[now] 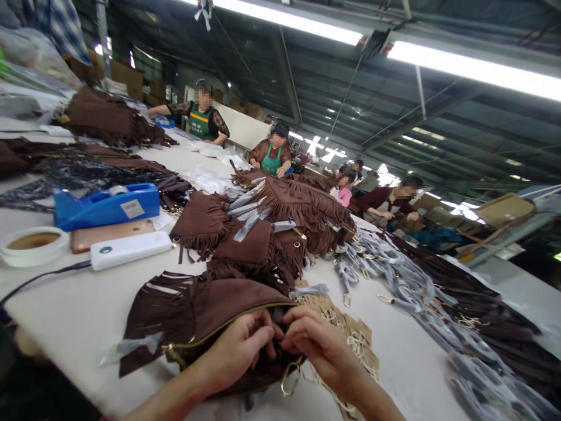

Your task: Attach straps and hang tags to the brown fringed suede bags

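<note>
A dark brown fringed bag (228,301) lies on the table in front of me, its zipper open. My left hand (249,339) reaches into the opening from the left, its fingers curled. From the right, my right hand (315,339) is in the same opening with bent fingers close to the left ones. Whatever is between the fingertips is hidden inside the bag. A metal clasp (290,379) hangs at the bag's lower right edge. Under and beside the right hand lie brown tags with white strings (359,333).
More brown fringed bags (245,242) are piled ahead. Wrapped straps with clips (394,269) spread to the right. At left are a blue tape dispenser (107,207), a tape roll (35,245), a phone (109,233) and a white corded device (131,248). Several co-workers are across the table.
</note>
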